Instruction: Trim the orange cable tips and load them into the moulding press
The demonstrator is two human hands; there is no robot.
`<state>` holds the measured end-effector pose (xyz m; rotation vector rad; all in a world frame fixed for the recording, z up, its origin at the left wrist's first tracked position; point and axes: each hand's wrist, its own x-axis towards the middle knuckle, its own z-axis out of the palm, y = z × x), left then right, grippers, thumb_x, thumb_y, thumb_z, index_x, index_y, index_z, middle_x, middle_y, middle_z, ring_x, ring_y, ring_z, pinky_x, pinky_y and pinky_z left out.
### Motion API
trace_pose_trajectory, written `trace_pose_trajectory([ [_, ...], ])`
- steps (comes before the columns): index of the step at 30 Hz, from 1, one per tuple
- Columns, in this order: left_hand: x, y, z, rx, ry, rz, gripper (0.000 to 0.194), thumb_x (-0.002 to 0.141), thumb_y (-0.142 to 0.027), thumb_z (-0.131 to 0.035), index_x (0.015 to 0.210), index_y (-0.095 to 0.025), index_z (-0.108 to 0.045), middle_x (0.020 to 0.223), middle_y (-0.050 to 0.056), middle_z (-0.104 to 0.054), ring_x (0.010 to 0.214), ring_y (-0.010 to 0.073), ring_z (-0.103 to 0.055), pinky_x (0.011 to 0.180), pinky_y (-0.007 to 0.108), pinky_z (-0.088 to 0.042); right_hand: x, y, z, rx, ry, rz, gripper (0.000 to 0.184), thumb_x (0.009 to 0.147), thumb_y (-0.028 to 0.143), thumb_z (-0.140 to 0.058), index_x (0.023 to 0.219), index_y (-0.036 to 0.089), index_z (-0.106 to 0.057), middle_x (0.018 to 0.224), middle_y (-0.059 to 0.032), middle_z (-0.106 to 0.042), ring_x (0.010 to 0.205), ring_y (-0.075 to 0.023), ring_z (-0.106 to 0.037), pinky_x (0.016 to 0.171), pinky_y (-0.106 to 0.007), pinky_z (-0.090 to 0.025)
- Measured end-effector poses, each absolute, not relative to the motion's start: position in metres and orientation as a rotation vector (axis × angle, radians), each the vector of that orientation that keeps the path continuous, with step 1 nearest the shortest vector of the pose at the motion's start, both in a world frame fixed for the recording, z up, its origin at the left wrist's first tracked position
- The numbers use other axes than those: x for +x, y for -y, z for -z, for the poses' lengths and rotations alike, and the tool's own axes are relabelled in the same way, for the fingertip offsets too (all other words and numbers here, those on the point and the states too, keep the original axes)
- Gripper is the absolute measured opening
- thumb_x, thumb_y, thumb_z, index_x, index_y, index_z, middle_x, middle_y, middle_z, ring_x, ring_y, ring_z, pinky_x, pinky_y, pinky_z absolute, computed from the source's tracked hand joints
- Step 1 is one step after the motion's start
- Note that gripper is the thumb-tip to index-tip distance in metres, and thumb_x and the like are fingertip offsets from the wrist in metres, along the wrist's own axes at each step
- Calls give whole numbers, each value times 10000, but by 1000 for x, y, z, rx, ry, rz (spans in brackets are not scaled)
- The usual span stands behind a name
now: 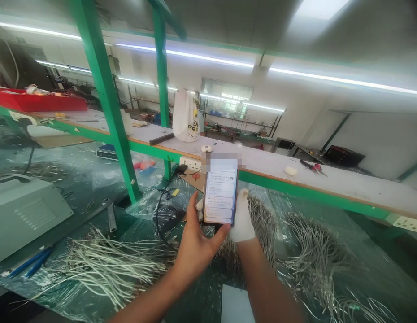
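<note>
A smartphone [220, 193] stands upright in the middle of the view, its lit screen showing a list of text panels and its top blurred out. My bare left hand [198, 233] is around its lower left, with the thumb at the bottom edge of the screen. My right hand [242, 220] wears a white glove and grips the phone from behind and along its right side; most of its fingers are hidden by the phone, with some white showing at the left edge. Below lie bundles of pale cables [117, 264] and grey cables [316, 251].
A raised white shelf [262, 159] with a green frame crosses ahead, carrying a plastic bag [186, 116], a red tray [36, 99] and pliers [312, 166]. A green post [106, 89] rises at left. A grey machine [27, 215] sits on the bench near blue-handled tools [30, 262].
</note>
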<state>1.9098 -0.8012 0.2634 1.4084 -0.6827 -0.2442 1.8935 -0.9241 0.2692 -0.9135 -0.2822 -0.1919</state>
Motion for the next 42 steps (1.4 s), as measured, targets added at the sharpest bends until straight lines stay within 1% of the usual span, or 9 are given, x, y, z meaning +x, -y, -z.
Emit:
trace_pose_trajectory([
  [4, 1909, 806, -263, 1446, 651, 207, 929, 752, -337, -701, 1432, -310, -69, 1267, 75, -521, 1101, 217, -558, 953, 360, -454, 1895, 923, -265, -870, 256, 211, 931, 759, 818, -176, 1181, 102, -594, 1020, -170, -661, 889, -292, -633, 824, -460, -491],
  [9, 1909, 810, -262, 1429, 626, 182, 915, 760, -325, -690, 1430, -299, -67, 1260, 78, -528, 1090, 208, -569, 960, 359, -448, 1896, 925, -256, -851, 112, 298, 827, 767, 783, -323, 1175, 115, -591, 1029, -164, -663, 919, -279, -632, 874, -465, -472],
  [11, 1909, 810, -263, 1415, 629, 203, 911, 763, -328, -684, 1432, -288, -67, 1268, 88, -522, 1090, 212, -568, 951, 357, -453, 1897, 926, -254, -830, 79, 319, 802, 769, 773, -349, 1176, 126, -590, 1038, -153, -663, 941, -274, -627, 866, -452, -481],
  [14, 1908, 807, -265, 1421, 649, 237, 915, 763, -343, -682, 1436, -276, -66, 1272, 98, -518, 1102, 227, -558, 957, 369, -444, 1896, 926, -256, -810, 86, 306, 838, 758, 788, -336, 1194, 115, -578, 1038, -157, -661, 959, -281, -619, 843, -440, -495],
  [18, 1908, 801, -265, 1470, 658, 247, 897, 760, -364, -683, 1435, -283, -99, 1298, 99, -488, 1125, 241, -533, 966, 383, -431, 1894, 924, -262, -782, 82, 276, 836, 760, 792, -322, 1175, 117, -589, 1005, -149, -669, 927, -285, -627, 771, -423, -523],
  [23, 1908, 798, -262, 1458, 677, 298, 871, 767, -362, -677, 1425, -298, -110, 1329, 89, -461, 1116, 224, -540, 974, 371, -430, 1894, 923, -263, -805, 113, 248, 862, 763, 802, -275, 1181, 111, -575, 948, -149, -671, 876, -284, -638, 713, -415, -534],
  [31, 1911, 793, -252, 1441, 722, 325, 845, 787, -338, -659, 1430, -308, -111, 1426, 104, -359, 1196, 242, -487, 993, 385, -423, 1895, 928, -260, -810, 124, 225, 921, 744, 822, -265, 1209, 74, -534, 909, -162, -676, 838, -284, -644, 702, -430, -538],
  [38, 1912, 790, -247, 1425, 781, 349, 800, 796, -308, -653, 1426, -307, -160, 1409, 96, -398, 1217, 244, -473, 1012, 388, -402, 1895, 927, -255, -804, 97, 247, 902, 732, 822, -301, 1186, 85, -553, 958, -171, -672, 871, -283, -645, 700, -421, -546],
  [42, 1914, 791, -243, 1402, 792, 354, 785, 809, -297, -636, 1429, -291, -155, 1424, 96, -377, 1248, 245, -438, 1044, 402, -365, 1897, 928, -250, -797, 102, 236, 891, 733, 815, -324, 1193, 87, -552, 987, -175, -668, 897, -297, -641, 692, -432, -548],
])
